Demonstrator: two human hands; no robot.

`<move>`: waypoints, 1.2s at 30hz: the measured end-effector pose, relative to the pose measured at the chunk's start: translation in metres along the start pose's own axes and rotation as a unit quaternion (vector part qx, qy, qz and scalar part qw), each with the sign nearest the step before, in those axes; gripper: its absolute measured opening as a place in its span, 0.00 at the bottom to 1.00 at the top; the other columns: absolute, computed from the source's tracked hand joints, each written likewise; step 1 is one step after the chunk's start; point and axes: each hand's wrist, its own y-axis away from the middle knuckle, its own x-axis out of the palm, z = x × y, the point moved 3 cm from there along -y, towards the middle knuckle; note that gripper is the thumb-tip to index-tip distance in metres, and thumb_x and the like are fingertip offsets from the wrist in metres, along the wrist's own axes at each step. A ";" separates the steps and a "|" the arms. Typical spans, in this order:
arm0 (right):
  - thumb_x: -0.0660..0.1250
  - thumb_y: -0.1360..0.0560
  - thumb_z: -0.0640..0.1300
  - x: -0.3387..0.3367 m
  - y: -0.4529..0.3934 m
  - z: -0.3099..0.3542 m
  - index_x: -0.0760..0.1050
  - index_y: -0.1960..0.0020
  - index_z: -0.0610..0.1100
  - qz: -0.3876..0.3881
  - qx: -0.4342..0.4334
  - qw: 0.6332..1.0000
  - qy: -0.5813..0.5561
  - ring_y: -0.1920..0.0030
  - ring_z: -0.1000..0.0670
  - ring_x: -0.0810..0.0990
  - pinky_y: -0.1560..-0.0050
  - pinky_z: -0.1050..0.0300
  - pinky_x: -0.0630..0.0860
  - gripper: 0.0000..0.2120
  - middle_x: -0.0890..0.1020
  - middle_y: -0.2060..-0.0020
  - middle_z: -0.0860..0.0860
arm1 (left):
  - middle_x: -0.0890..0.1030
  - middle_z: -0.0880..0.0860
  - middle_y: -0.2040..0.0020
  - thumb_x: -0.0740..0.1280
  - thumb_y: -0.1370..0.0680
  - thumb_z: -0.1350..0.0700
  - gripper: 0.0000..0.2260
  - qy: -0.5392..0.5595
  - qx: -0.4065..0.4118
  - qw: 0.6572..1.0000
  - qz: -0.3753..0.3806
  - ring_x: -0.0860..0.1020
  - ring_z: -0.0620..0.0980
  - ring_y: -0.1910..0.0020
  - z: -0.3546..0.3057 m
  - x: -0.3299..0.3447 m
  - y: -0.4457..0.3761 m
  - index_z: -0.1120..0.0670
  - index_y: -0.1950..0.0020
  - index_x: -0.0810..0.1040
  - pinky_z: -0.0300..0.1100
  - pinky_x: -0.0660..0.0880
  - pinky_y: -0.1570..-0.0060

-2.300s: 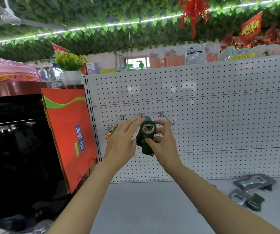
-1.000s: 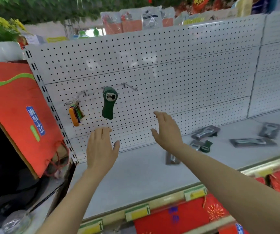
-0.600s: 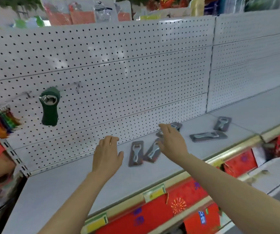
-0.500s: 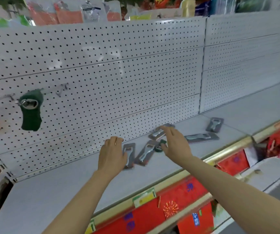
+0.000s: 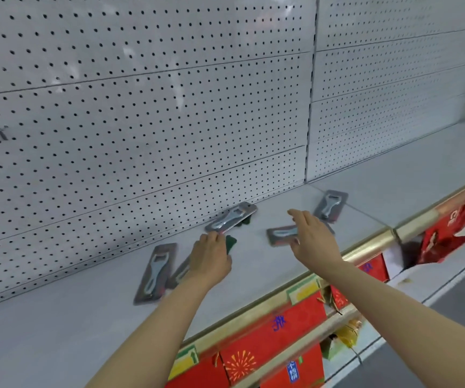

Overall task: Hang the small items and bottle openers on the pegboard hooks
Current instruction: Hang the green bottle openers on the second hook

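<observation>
Fingers of my left hand [image 5: 210, 259] curl over a green opener [image 5: 230, 243]; my right hand [image 5: 311, 239] hovers spread. I count four carded openers [image 5: 155, 271] unhung on the shelf [image 5: 57, 326].

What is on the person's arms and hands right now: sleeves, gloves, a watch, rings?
Nothing that shows. The left hand and right hand are bare, with no gloves. Both forearms are uncovered up to the bottom edge of the head view, so no sleeve reaches into the picture. No watch, bracelet or strap shows at either wrist. The fingers are blurred, so a thin ring cannot be ruled out.
</observation>
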 end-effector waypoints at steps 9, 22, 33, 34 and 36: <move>0.65 0.28 0.39 0.055 -0.061 -0.027 0.64 0.28 0.44 0.079 0.006 0.997 0.009 0.40 0.42 0.74 0.44 0.49 0.73 0.29 0.75 0.38 0.47 | 0.75 0.58 0.35 0.58 0.20 0.53 0.17 -0.094 -0.019 0.987 0.126 0.72 0.59 0.39 0.008 0.052 -0.071 0.58 0.34 0.74 0.49 0.70 0.41; 0.44 0.17 0.56 0.178 -0.136 -0.006 0.44 0.21 0.44 0.331 -0.159 0.925 0.096 0.21 0.49 0.44 0.23 0.44 0.47 0.29 0.46 0.21 0.49 | 0.70 0.52 0.28 0.60 0.19 0.56 0.20 -0.060 0.002 0.996 0.067 0.69 0.55 0.32 0.010 0.085 -0.041 0.50 0.27 0.65 0.48 0.65 0.33; 0.43 0.17 0.54 0.155 -0.078 -0.016 0.44 0.21 0.40 0.341 -0.259 0.898 0.101 0.21 0.45 0.46 0.22 0.47 0.46 0.29 0.47 0.21 0.44 | 0.77 0.49 0.36 0.64 0.22 0.59 0.24 -0.026 -0.060 0.997 0.040 0.73 0.54 0.39 0.004 0.076 -0.014 0.44 0.27 0.69 0.47 0.72 0.40; 0.45 0.16 0.53 0.149 -0.073 -0.017 0.47 0.21 0.40 0.335 -0.273 0.896 0.101 0.22 0.44 0.50 0.22 0.47 0.48 0.28 0.50 0.21 0.44 | 0.77 0.48 0.36 0.63 0.21 0.59 0.24 -0.020 -0.066 0.997 0.043 0.73 0.53 0.38 0.004 0.076 -0.011 0.43 0.26 0.68 0.46 0.71 0.40; 0.49 0.17 0.49 0.139 -0.067 -0.018 0.61 0.25 0.40 0.298 -0.300 0.901 0.101 0.26 0.43 0.63 0.26 0.47 0.59 0.23 0.64 0.25 0.44 | 0.77 0.47 0.36 0.61 0.21 0.60 0.24 0.000 -0.076 0.996 0.048 0.73 0.52 0.39 0.005 0.074 -0.005 0.43 0.26 0.67 0.45 0.71 0.41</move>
